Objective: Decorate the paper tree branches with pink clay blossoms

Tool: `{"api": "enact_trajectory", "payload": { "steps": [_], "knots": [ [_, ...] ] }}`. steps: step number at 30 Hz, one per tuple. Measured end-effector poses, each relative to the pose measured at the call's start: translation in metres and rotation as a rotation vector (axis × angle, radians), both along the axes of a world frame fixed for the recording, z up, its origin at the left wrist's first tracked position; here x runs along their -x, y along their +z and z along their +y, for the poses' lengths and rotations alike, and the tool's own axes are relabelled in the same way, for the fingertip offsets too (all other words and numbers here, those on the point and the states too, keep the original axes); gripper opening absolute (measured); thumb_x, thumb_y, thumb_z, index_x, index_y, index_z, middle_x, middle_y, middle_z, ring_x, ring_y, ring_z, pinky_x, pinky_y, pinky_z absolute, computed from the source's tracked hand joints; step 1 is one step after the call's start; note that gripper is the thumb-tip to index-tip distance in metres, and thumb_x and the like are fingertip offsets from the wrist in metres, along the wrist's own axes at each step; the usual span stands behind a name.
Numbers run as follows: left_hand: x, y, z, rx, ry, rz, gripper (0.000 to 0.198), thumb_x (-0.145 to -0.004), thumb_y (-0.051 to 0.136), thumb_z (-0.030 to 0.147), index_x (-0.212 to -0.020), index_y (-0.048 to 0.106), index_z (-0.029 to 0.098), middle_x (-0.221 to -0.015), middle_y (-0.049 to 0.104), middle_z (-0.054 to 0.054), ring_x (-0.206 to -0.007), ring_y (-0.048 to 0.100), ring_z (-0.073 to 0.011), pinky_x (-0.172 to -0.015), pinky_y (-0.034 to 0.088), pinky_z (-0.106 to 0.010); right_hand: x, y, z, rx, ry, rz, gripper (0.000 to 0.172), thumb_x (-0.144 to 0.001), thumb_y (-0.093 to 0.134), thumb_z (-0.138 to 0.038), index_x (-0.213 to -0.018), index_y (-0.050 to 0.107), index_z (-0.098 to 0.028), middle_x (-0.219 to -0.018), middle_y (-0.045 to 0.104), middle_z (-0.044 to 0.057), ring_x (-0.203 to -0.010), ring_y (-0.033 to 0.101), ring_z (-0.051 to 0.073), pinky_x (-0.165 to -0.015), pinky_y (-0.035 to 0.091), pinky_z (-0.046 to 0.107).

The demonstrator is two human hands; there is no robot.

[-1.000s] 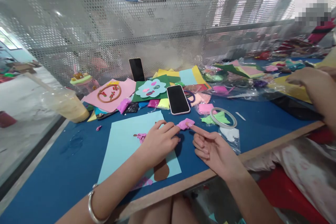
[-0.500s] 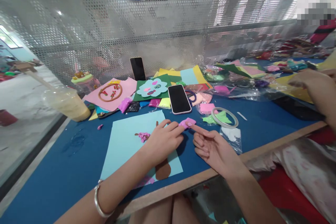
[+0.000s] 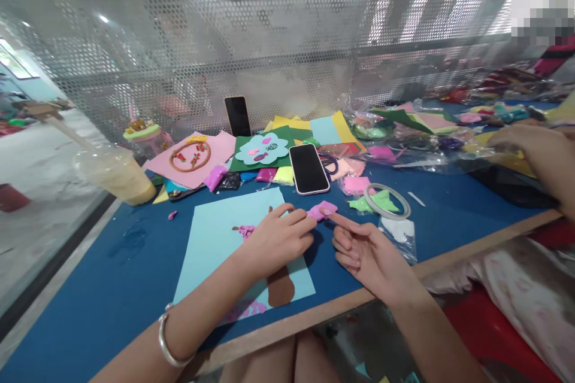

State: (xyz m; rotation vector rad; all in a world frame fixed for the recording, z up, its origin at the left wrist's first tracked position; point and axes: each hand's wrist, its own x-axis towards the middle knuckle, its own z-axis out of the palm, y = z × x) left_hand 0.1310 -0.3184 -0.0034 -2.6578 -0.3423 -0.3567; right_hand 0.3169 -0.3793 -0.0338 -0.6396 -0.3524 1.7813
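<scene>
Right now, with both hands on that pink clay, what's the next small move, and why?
Probably pinch a bit off the pink clay with the left hand: its fingertips touch it, and the right hand forefinger pins the other side.

- Left hand (image 3: 276,239) rests on light blue sheet (image 3: 215,239), fingertips touching pink clay lump (image 3: 321,210).
- Right hand (image 3: 366,251) points its index finger at that lump.
- Phone (image 3: 308,169) lies just beyond.

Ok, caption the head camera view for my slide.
Left hand and right hand touch a pink clay lump beside a light blue sheet.
</scene>
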Motion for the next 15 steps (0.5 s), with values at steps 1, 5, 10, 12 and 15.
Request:
{"api": "enact_trajectory", "payload": {
  "steps": [1, 5, 10, 12, 15],
  "knots": [
    [-0.001, 0.000, -0.001, -0.008, -0.011, 0.008, 0.020, -0.088, 0.054, 0.014, -0.071, 0.063, 0.018, -0.084, 0.060, -0.002, -0.086, 0.053, -0.0172, -0.079, 0.035, -0.033, 0.000, 0.000, 0.000, 0.000, -0.003, -0.002, 0.035, -0.086, 0.040, -0.014, -0.110, 0.064, -0.006, -0.057, 0.046, 0.000, -0.045, 0.029, 0.009, -0.038, 0.033, 0.016],
    [-0.006, 0.000, -0.001, -0.044, -0.040, -0.005, 0.027, -0.089, 0.048, 0.009, -0.066, 0.060, 0.017, -0.077, 0.057, -0.001, -0.078, 0.052, -0.0157, -0.076, 0.036, -0.032, 0.001, 0.001, -0.001, 0.013, -0.009, -0.016, 0.034, -0.084, 0.043, -0.014, -0.109, 0.064, -0.008, -0.057, 0.046, 0.000, -0.045, 0.029, 0.009, -0.039, 0.034, 0.016],
    [-0.008, -0.007, 0.004, -0.031, -0.012, -0.057, 0.023, -0.087, 0.050, 0.011, -0.066, 0.058, 0.017, -0.077, 0.058, -0.001, -0.077, 0.053, -0.0146, -0.073, 0.038, -0.030, 0.001, 0.003, -0.001, 0.022, -0.007, -0.018, 0.032, -0.082, 0.044, -0.014, -0.104, 0.066, -0.008, -0.057, 0.045, 0.000, -0.046, 0.028, 0.009, -0.038, 0.032, 0.016],
    [-0.008, -0.009, 0.005, 0.031, 0.045, -0.110, 0.018, -0.085, 0.053, 0.013, -0.069, 0.059, 0.016, -0.078, 0.060, -0.001, -0.077, 0.054, -0.0147, -0.071, 0.039, -0.029, 0.001, 0.003, -0.001, 0.019, -0.006, -0.024, 0.032, -0.082, 0.044, -0.014, -0.104, 0.066, -0.008, -0.057, 0.045, 0.000, -0.046, 0.028, 0.010, -0.038, 0.032, 0.016],
    [-0.005, -0.007, 0.004, 0.206, 0.130, -0.266, 0.010, -0.082, 0.055, 0.015, -0.074, 0.061, 0.017, -0.082, 0.061, -0.002, -0.076, 0.054, -0.0145, -0.068, 0.041, -0.028, 0.001, 0.003, -0.001, 0.010, -0.001, -0.038, 0.032, -0.083, 0.045, -0.015, -0.105, 0.066, -0.009, -0.058, 0.045, 0.000, -0.047, 0.027, 0.010, -0.039, 0.032, 0.017]
  ]
}}
